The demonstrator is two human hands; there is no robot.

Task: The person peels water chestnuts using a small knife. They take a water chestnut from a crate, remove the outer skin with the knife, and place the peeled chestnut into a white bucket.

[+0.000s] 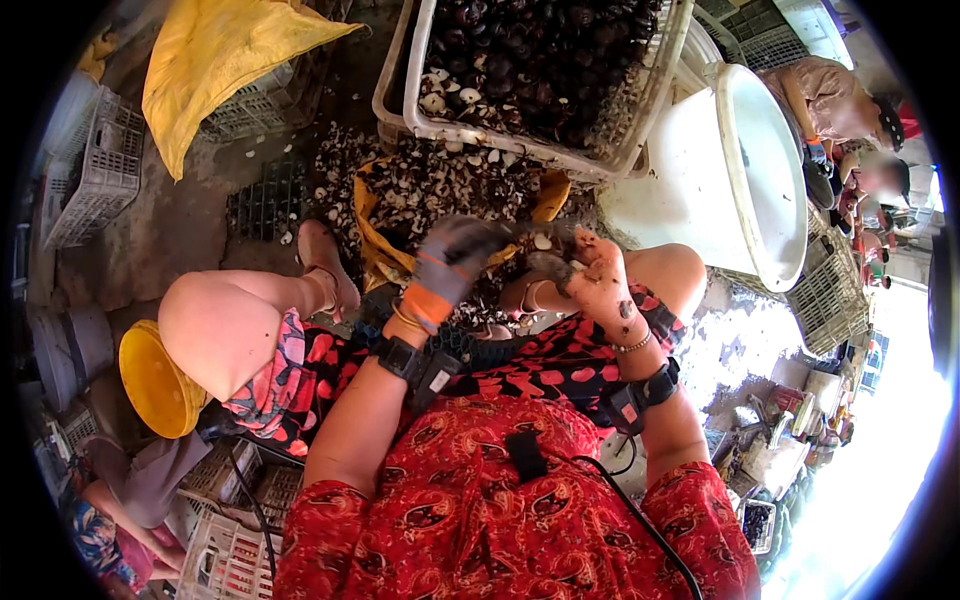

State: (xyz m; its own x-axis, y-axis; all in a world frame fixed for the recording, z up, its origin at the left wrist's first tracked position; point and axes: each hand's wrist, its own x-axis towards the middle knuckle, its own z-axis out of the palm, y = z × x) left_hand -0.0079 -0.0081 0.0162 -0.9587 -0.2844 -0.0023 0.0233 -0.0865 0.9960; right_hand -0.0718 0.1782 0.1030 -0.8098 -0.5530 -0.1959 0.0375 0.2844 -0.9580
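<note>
My left hand (447,262) wears a grey and orange work glove. Its fingers are smeared by motion, and I cannot tell what they hold. My bare right hand (597,280), spotted with dark dirt, is just to the right of it. Its fingers are closed around something small that I cannot make out. Below both hands lies a heap of dark and white peelings (450,185), partly inside an opened yellow sack (372,232) between my feet. Beyond it, a pale plastic crate (520,143) holds many dark, round water chestnuts (540,60) and some white pieces.
A large white tub (745,180) stands tilted at the right. A yellow bucket (160,380) is by my left knee. Yellow sheeting (225,65) drapes over crates at the far left. Other people (830,100) sit at the right; another person (130,510) is at lower left.
</note>
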